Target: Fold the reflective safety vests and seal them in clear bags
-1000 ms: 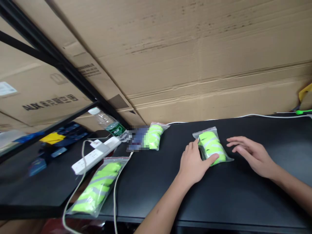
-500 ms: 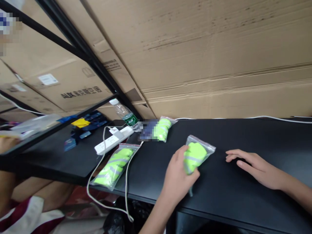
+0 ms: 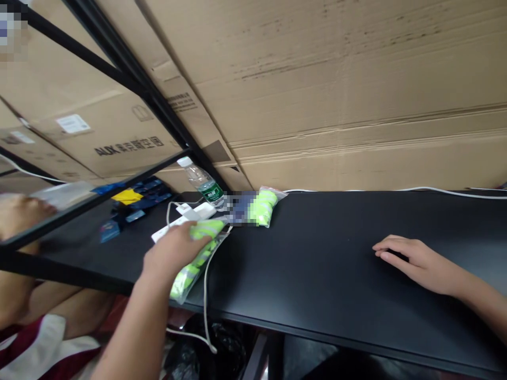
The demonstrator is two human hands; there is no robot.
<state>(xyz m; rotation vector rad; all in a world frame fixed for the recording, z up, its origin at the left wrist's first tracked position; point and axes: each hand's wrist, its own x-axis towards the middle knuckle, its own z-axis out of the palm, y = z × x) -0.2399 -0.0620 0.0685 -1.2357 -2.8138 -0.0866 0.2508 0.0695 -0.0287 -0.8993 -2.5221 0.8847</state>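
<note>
My left hand (image 3: pixel 172 255) is shut on a clear zip bag of neon-yellow reflective fabric (image 3: pixel 206 229), pressing it down over a second, similar bag (image 3: pixel 186 274) near the table's front edge. Part of the held bag is hidden by my fingers. My right hand (image 3: pixel 414 262) rests on the black table (image 3: pixel 317 274), fingers slightly curled, holding nothing. A third neon-yellow bag (image 3: pixel 263 207) lies at the table's back edge, beyond my left hand.
A white power strip (image 3: pixel 170 230) with a white cable (image 3: pixel 206 295) and a water bottle (image 3: pixel 202 181) lie behind my left hand. Large cardboard boxes (image 3: pixel 336 95) and a black shelf frame (image 3: pixel 146 89) rise behind. At far left are another person's hand (image 3: pixel 19 211) and a red-and-white sleeve (image 3: pixel 47 348).
My left hand has carried its bag leftward from the table's middle to over the other bag near the power strip. My right hand has stayed nearly still. The other person's hand has moved slightly.
</note>
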